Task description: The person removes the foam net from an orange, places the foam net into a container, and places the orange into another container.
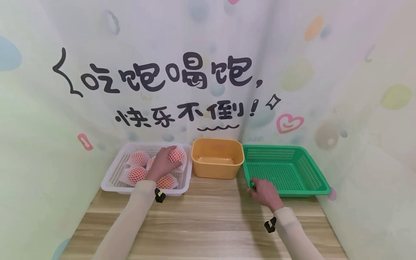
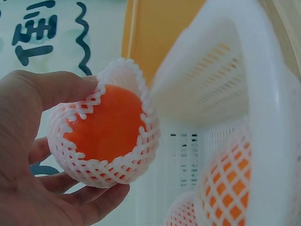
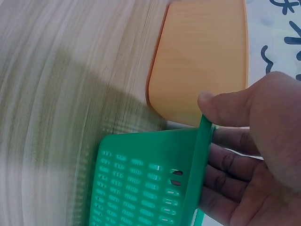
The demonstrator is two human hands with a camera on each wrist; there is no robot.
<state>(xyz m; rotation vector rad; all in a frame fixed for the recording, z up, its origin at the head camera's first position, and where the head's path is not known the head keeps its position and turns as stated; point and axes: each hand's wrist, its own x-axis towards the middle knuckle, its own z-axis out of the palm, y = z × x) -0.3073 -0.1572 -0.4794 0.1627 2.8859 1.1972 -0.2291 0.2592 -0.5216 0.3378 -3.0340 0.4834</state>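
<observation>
My left hand (image 1: 161, 165) holds a round orange-red fruit (image 2: 108, 125) in a white foam net, thumb at the net's open top and fingers beneath. In the head view this fruit is over the right side of a white basket (image 1: 113, 189), where several more netted fruits (image 1: 136, 174) lie. At the near left corner of a green basket (image 1: 300, 194), my right hand (image 1: 265, 192) grips the rim. The right wrist view shows the thumb (image 3: 223, 107) on one side of that rim and the other fingers on its opposite side.
Between the two baskets stands a yellow-orange bin (image 1: 214, 171) with nothing visible inside. All three containers line the back of a wood-grain table (image 1: 208, 224), against a printed wall covering (image 1: 195, 32). More wall covering encloses the left and right sides.
</observation>
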